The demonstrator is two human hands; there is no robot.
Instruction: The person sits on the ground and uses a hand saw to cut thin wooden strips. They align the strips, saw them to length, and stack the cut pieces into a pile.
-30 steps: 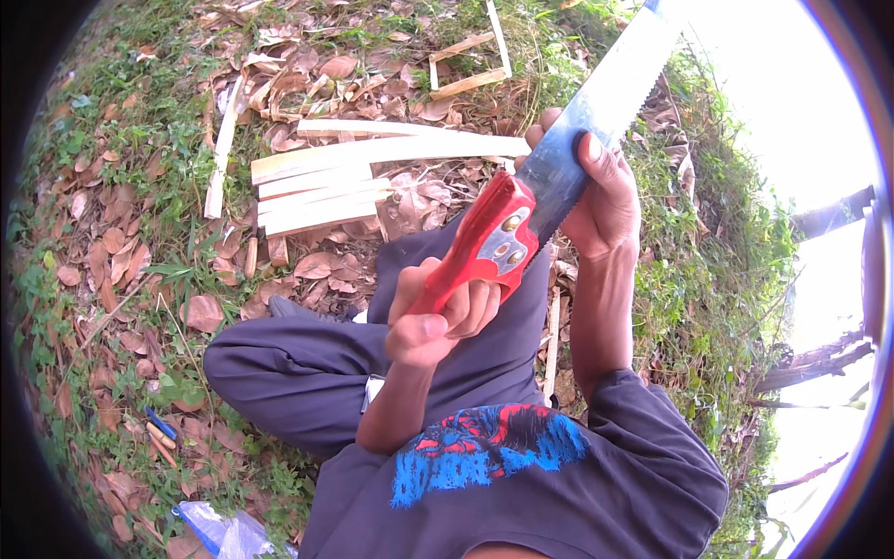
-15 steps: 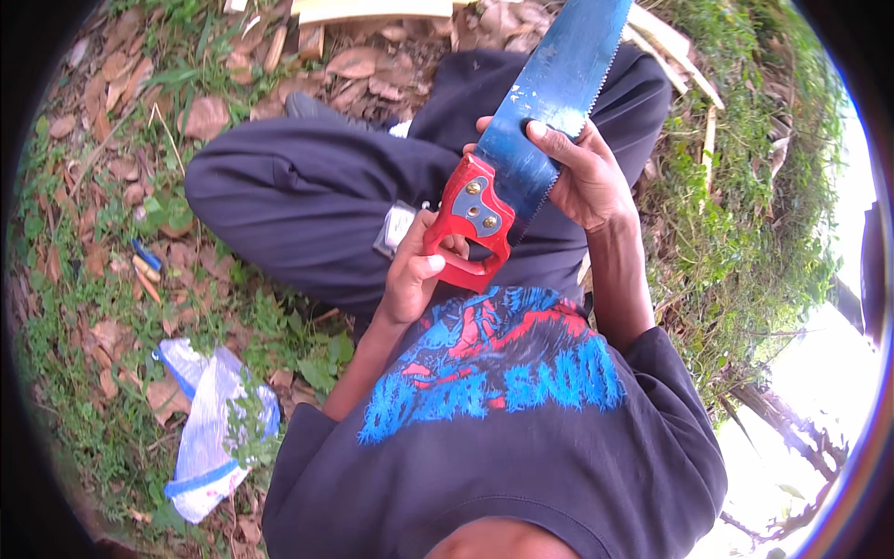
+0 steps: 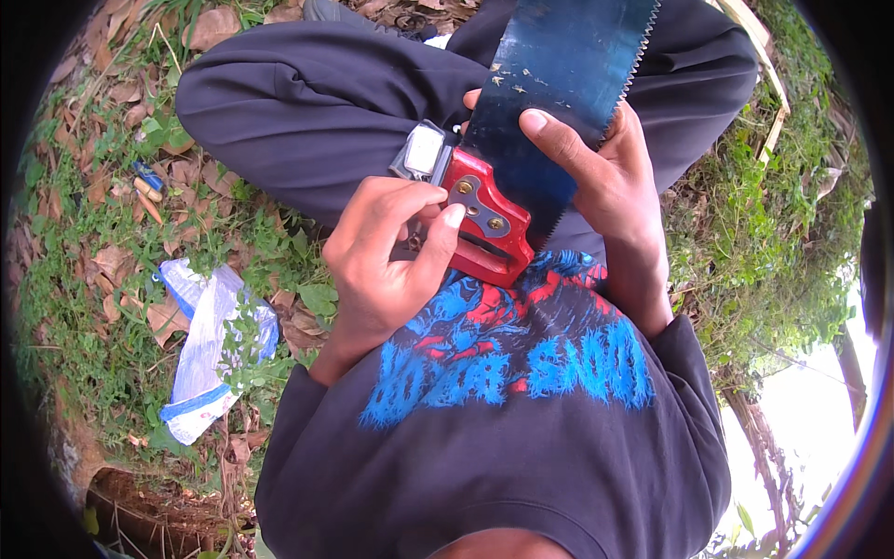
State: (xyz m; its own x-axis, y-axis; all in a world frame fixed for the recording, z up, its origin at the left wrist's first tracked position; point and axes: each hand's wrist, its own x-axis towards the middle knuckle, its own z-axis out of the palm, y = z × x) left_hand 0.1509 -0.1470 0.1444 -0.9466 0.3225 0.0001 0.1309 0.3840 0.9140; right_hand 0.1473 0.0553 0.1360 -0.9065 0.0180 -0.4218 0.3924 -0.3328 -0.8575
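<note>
Across my lap lies a handsaw with a dark blue toothed blade (image 3: 549, 70) and a red handle (image 3: 489, 265) bearing a grey plate with brass-coloured bolts. My right hand (image 3: 605, 163) grips the blade just above the handle, thumb on top, fingers behind. At the handle's left edge, beside the grey plate, my left hand (image 3: 377, 252) pinches with thumb and forefinger. The other left fingers are curled and partly hidden. A small clear-sided box with a white face (image 3: 424, 149) rests on my dark trousers beside the handle; a hand covers none of it.
I sit cross-legged on leafy, grassy ground. To the left lie a crumpled clear-and-blue plastic bag (image 3: 209, 326), a small blue object (image 3: 147, 175) and an orange-brown stick-like piece (image 3: 147, 200). Pale wood strips (image 3: 775, 130) lie at the right, beside green plants.
My left hand has let its fingers out of the handle's grip and now pinches the handle's upper left edge. The saw appears closer and lower in view, still held at the blade by my right hand.
</note>
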